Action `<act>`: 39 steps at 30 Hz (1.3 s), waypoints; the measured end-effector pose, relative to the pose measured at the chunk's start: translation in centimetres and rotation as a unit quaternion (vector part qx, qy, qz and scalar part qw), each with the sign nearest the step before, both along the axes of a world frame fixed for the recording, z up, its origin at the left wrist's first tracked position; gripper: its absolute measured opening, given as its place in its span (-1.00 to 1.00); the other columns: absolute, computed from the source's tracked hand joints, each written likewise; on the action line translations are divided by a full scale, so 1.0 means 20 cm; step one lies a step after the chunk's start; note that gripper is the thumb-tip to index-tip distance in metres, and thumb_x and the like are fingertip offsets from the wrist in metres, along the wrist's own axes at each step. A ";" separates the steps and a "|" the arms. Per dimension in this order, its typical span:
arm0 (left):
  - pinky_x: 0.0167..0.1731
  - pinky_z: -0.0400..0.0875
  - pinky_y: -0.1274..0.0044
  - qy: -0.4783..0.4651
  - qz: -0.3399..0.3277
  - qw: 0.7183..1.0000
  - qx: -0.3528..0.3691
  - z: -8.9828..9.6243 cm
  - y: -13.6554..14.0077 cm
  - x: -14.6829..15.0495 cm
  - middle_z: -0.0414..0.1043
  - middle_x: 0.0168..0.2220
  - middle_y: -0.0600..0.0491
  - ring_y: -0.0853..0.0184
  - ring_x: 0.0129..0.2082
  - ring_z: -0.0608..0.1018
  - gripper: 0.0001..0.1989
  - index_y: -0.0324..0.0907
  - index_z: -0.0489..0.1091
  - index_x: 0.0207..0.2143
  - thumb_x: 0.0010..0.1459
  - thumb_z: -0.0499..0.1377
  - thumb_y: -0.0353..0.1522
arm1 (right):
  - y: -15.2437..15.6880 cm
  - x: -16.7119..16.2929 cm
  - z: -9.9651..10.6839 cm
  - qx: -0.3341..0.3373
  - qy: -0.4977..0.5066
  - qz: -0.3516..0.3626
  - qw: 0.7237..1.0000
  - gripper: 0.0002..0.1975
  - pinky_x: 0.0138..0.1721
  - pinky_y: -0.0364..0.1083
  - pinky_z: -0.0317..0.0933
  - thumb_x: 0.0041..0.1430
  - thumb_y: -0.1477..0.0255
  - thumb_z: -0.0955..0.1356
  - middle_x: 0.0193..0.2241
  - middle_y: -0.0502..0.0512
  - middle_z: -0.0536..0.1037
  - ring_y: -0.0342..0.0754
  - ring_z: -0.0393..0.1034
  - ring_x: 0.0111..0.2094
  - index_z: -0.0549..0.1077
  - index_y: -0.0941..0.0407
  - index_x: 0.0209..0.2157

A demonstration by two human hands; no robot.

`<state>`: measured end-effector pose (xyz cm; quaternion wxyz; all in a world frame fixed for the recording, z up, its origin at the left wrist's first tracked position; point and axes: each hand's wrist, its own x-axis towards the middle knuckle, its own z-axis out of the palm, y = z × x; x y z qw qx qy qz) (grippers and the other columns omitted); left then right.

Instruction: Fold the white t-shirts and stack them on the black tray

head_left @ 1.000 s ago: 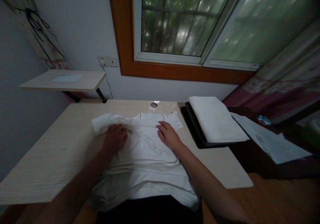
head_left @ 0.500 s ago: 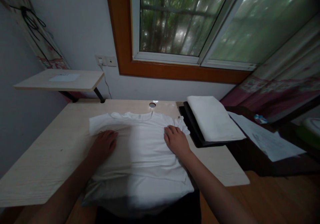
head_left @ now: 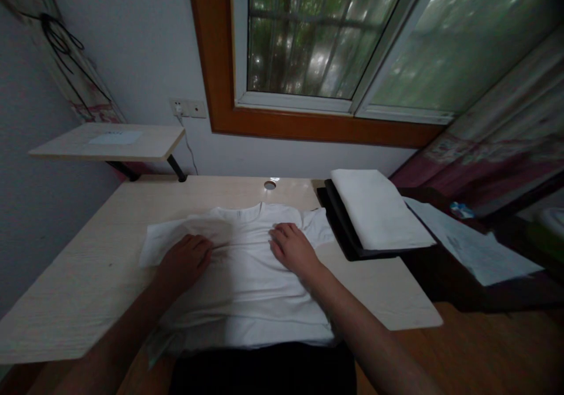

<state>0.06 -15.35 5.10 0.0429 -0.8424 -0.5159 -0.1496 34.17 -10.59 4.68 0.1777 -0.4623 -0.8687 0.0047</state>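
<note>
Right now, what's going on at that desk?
A person is handling a white shirt laid out on the desk, its collar toward the window. The left hand and right hand are on its upper part, spaced apart, and look laid on the cloth rather than gripping it. Creases show across the fabric.

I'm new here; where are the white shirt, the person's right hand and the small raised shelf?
White shirt (head_left: 264,283): head view, on the middle of its body.
Right hand (head_left: 294,249): head view, on the back of the hand.
Raised shelf (head_left: 157,140): head view, on bare top near its right end.
</note>
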 end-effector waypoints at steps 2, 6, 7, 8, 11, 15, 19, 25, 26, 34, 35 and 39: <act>0.13 0.40 0.21 -0.017 -0.007 1.000 0.019 -0.05 0.02 0.08 0.53 0.02 -0.09 0.12 0.05 0.51 -0.71 -0.13 0.49 0.02 0.35 0.06 -0.34 | 0.00 -0.03 -0.04 0.006 0.012 0.020 1.000 -0.69 0.12 0.14 0.29 0.37 0.38 0.30 0.07 0.24 0.48 0.15 0.30 0.09 0.46 0.09 0.10; 0.31 0.20 0.10 -0.006 -0.023 0.999 0.037 -0.16 0.01 0.19 0.39 0.23 -0.13 0.05 0.29 0.35 -0.62 -0.18 0.42 0.16 0.35 0.05 -0.35 | -0.02 -0.04 -0.09 0.020 0.038 0.019 0.999 -0.67 0.16 0.18 0.28 0.38 0.41 0.29 0.15 0.25 0.44 0.16 0.28 0.14 0.44 0.08 0.13; 0.33 0.17 0.09 -0.004 -0.026 0.999 0.036 -0.17 0.00 0.20 0.37 0.25 -0.12 0.05 0.31 0.32 -0.61 -0.17 0.40 0.18 0.36 0.04 -0.35 | -0.03 -0.03 -0.09 0.020 0.044 0.019 0.999 -0.67 0.16 0.18 0.28 0.38 0.41 0.29 0.14 0.25 0.44 0.16 0.28 0.14 0.44 0.08 0.13; 0.34 0.15 0.08 -0.004 -0.026 0.999 0.034 -0.18 -0.01 0.20 0.36 0.27 -0.11 0.06 0.32 0.31 -0.60 -0.16 0.39 0.20 0.36 0.03 -0.35 | -0.04 -0.02 -0.09 0.019 0.049 0.019 0.998 -0.67 0.16 0.19 0.29 0.37 0.42 0.29 0.14 0.25 0.44 0.16 0.28 0.14 0.44 0.07 0.13; 0.33 0.16 0.07 -0.003 -0.018 1.000 0.024 -0.19 -0.04 0.17 0.35 0.28 -0.09 0.06 0.32 0.33 -0.59 -0.13 0.39 0.21 0.37 0.03 -0.33 | -0.07 0.00 -0.08 0.015 0.056 0.013 0.998 -0.66 0.18 0.18 0.28 0.36 0.44 0.30 0.12 0.25 0.45 0.15 0.28 0.15 0.45 0.08 0.13; 0.33 0.11 0.02 0.006 -0.025 1.000 0.011 -0.18 -0.07 0.12 0.31 0.31 -0.08 0.05 0.32 0.33 -0.58 -0.08 0.37 0.23 0.38 0.03 -0.31 | -0.13 -0.01 -0.07 0.010 0.050 0.003 0.999 -0.66 0.21 0.17 0.25 0.36 0.44 0.31 0.14 0.24 0.44 0.16 0.26 0.16 0.45 0.09 0.14; 0.33 0.08 -0.02 0.007 -0.024 1.000 0.005 -0.19 -0.15 0.10 0.30 0.32 -0.07 0.04 0.31 0.34 -0.57 -0.04 0.35 0.25 0.37 0.04 -0.29 | -0.22 -0.03 -0.08 0.005 0.035 -0.008 0.999 -0.64 0.18 0.18 0.27 0.36 0.42 0.31 0.17 0.24 0.44 0.17 0.27 0.16 0.43 0.08 0.16; 0.27 0.24 0.07 -0.004 -0.027 0.999 -0.025 -0.14 -0.26 0.05 0.41 0.23 -0.05 0.08 0.21 0.44 -0.58 -0.01 0.37 0.22 0.35 0.09 -0.22 | -0.28 -0.01 -0.04 -0.018 0.015 0.004 1.000 -0.66 0.09 0.15 0.33 0.39 0.33 0.31 0.12 0.24 0.48 0.16 0.34 0.11 0.44 0.04 0.14; 0.25 0.29 0.11 -0.013 -0.025 0.999 -0.030 -0.13 -0.25 0.03 0.44 0.19 -0.04 0.10 0.18 0.46 -0.60 -0.02 0.38 0.20 0.36 0.09 -0.21 | -0.27 0.00 -0.03 -0.020 0.022 0.004 1.000 -0.67 0.08 0.14 0.34 0.39 0.32 0.31 0.10 0.24 0.49 0.15 0.36 0.09 0.44 0.05 0.14; 0.21 0.37 0.22 -0.033 0.052 0.998 -0.005 -0.11 0.06 0.04 0.50 0.09 -0.12 0.12 0.12 0.49 -0.64 -0.16 0.45 0.09 0.39 0.01 -0.26 | 0.02 -0.05 -0.01 0.005 0.057 -0.024 0.998 -0.70 0.15 0.11 0.31 0.36 0.45 0.29 0.03 0.25 0.49 0.12 0.35 0.06 0.49 0.13 0.06; 0.22 0.36 0.22 -0.031 0.059 0.998 -0.002 -0.12 0.10 0.06 0.49 0.09 -0.13 0.12 0.13 0.48 -0.64 -0.16 0.46 0.08 0.38 0.01 -0.26 | 0.05 -0.07 -0.03 0.006 0.049 -0.021 0.999 -0.70 0.17 0.11 0.30 0.36 0.44 0.29 0.04 0.25 0.49 0.12 0.34 0.07 0.49 0.13 0.07; 0.28 0.28 0.21 -0.016 0.079 0.997 0.018 -0.17 0.23 0.14 0.42 0.18 -0.16 0.10 0.22 0.41 -0.62 -0.17 0.42 0.13 0.36 0.04 -0.26 | 0.15 -0.12 -0.10 0.011 0.030 -0.012 0.999 -0.65 0.22 0.13 0.25 0.37 0.41 0.30 0.10 0.29 0.46 0.13 0.29 0.14 0.46 0.13 0.13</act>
